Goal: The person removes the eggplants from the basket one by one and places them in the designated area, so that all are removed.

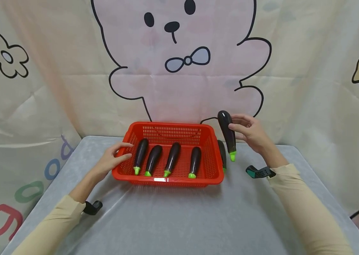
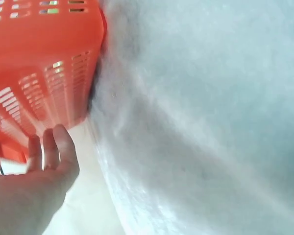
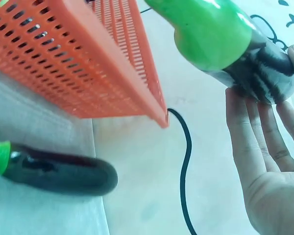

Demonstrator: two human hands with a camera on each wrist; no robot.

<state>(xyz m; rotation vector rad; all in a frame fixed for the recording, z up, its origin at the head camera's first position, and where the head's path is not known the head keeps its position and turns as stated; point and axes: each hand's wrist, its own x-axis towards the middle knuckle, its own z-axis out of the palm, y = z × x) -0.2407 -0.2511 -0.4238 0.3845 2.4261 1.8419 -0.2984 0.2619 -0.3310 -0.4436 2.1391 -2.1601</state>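
Note:
My right hand point(image 1: 252, 132) pinches a dark purple eggplant point(image 1: 227, 131) between thumb and fingers, held above the table just right of the basket, its green stem end pointing down. A red perforated basket point(image 1: 166, 181) stands at the table's back with several similar eggplants point(image 1: 173, 156) spaced in a row inside. Another eggplant point(image 3: 63, 174) lies on the table beside the basket's right wall, partly hidden by it in the head view. At the basket's left rim, my left hand point(image 1: 110, 161) has its fingers spread and loosely bent; firm contact is unclear.
A grey cloth covers the table point(image 1: 179, 219). Close behind the basket hangs a curtain point(image 1: 310, 88) printed with a bear, a flower and a star. Each wrist wears a dark strap point(image 1: 260, 172).

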